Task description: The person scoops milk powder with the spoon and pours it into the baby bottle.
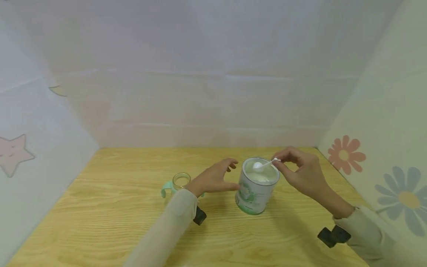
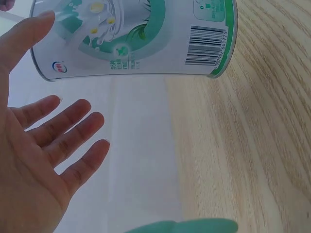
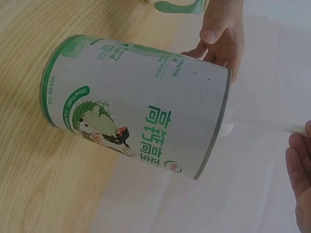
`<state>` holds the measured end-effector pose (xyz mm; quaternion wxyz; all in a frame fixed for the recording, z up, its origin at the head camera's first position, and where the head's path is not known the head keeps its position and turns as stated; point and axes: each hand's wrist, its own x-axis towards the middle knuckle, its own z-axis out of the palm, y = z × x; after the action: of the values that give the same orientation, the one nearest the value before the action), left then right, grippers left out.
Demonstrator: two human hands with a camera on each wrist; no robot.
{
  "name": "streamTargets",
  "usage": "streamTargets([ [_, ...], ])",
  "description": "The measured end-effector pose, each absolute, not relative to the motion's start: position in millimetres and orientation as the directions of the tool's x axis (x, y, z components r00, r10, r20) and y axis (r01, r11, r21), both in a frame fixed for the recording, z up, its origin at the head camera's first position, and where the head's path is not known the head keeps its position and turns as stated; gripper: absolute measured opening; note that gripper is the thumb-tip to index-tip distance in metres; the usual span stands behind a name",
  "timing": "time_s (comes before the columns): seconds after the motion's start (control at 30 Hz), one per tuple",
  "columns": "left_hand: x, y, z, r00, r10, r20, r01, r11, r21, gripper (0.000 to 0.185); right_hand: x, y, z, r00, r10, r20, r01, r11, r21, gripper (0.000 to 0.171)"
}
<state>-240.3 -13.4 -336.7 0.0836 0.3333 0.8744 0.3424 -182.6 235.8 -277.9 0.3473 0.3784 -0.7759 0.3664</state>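
On the table (image 1: 110,207), the tin (image 1: 257,187) stands between both hands.

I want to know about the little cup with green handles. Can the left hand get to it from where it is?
Probably yes. The left hand is open and holds nothing, and the cup stands right beside its wrist on the table. Nothing lies between them; the hand would only need to pull back from the tin.

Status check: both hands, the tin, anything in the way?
Right hand pinches scoop over open tin. Left hand open beside tin, thumb touching its side. Tin upright on table. Bottle behind left hand, clear of the work.
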Motion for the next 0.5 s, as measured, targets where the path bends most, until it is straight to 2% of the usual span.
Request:
streamTargets([
  [0.27,-242,-5,-343,-0.761,0.644,0.077,0.515,0.529,0.674,0.088,-186,234,-280,-0.496,-0.324,0.806,-0.81,0.507,-0.295,0.028],
  [0.5,-244,4,-352,-0.752,0.654,0.08,0.496,0.483,0.722,0.089,-193,232,-289,-0.581,-0.298,0.757,-0.75,0.557,-0.357,0.021],
])
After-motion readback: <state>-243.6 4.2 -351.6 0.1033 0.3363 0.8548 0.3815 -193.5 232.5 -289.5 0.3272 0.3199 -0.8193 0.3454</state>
